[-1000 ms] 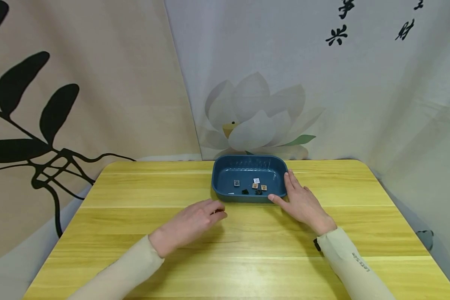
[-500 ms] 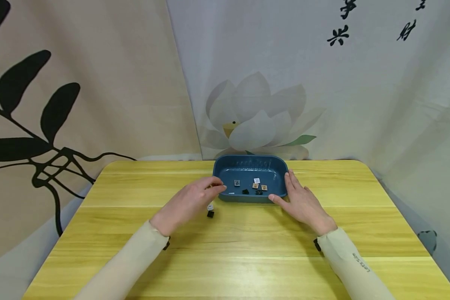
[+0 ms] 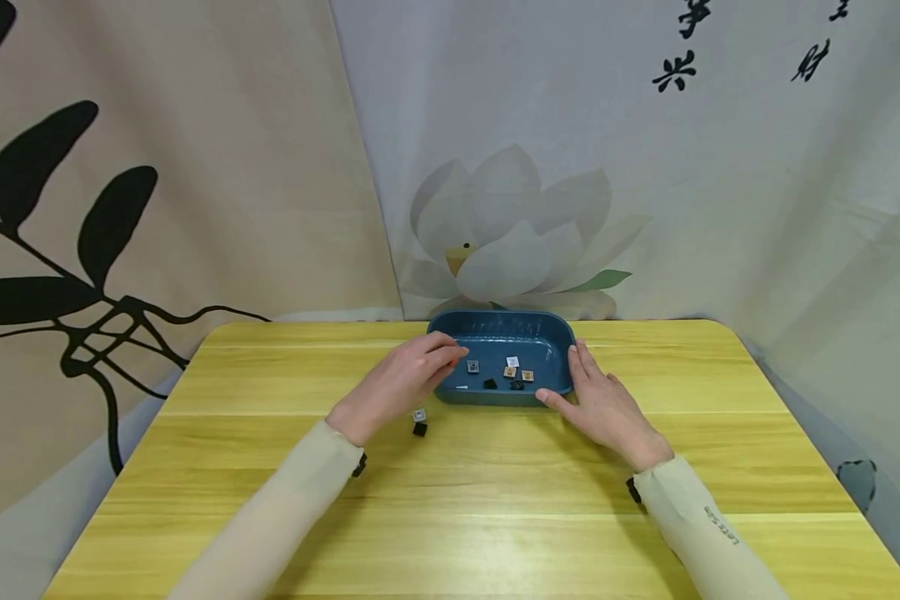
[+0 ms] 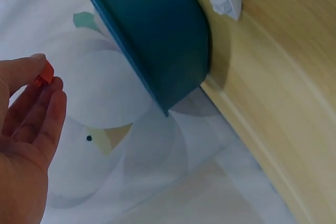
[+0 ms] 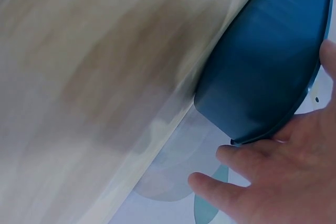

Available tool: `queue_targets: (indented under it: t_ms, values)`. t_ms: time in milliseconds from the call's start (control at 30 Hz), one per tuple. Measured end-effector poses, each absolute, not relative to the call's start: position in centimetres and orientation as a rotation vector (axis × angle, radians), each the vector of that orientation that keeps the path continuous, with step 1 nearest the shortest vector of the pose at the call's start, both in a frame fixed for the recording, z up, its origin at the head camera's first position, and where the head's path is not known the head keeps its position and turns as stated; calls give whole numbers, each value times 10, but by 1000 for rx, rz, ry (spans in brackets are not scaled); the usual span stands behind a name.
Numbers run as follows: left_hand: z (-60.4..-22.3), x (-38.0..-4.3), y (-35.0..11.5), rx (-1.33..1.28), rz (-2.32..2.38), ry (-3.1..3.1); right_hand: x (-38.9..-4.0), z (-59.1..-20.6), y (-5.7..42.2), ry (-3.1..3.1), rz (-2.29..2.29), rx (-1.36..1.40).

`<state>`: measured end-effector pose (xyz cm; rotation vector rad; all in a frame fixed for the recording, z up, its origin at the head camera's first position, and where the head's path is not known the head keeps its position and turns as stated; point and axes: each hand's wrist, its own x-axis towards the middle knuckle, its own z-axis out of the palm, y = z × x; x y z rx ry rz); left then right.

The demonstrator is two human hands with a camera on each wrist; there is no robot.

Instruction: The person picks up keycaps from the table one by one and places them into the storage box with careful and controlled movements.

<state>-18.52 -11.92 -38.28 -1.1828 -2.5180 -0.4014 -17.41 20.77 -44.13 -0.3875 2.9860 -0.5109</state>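
Thumb and fingertips of my left hand (image 3: 405,375) pinch a small orange keycap (image 4: 47,72), held over the left end of a blue dish (image 3: 495,398). In the head view those fingers hide the keycap. My right hand (image 3: 611,412) rests at the dish's right end, thumb on the front rim and straight fingers along the side. Inside the dish lie several loose keycaps, among them a grey one (image 3: 473,366), a white one (image 3: 513,362), an orange-tan one (image 3: 527,376) and a black one (image 3: 490,384).
On the wooden table (image 3: 450,517), just in front of the dish's left corner, lie a white keycap (image 3: 419,414) and a black keycap (image 3: 420,429). A printed cloth (image 3: 270,167) hangs behind the table's far edge.
My left hand has risen from the table and moved forward and right, over the dish's left end, uncovering the white and black keycaps. The right hand has stayed put.
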Motion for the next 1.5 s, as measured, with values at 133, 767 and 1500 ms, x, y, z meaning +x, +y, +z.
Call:
queue_targets:
  t_ms: [133, 767, 1500]
  values:
    - [-387, -193, -111, -1181, -433, -2549, -174, -441, 208, 2986, -520, -388]
    - [-407, -219, -93, -1038, -517, -2721, -174, -441, 208, 2985, -517, -401]
    - [-421, -247, -71, -738, -245, -3035, -174, -440, 208, 2986, -525, -401]
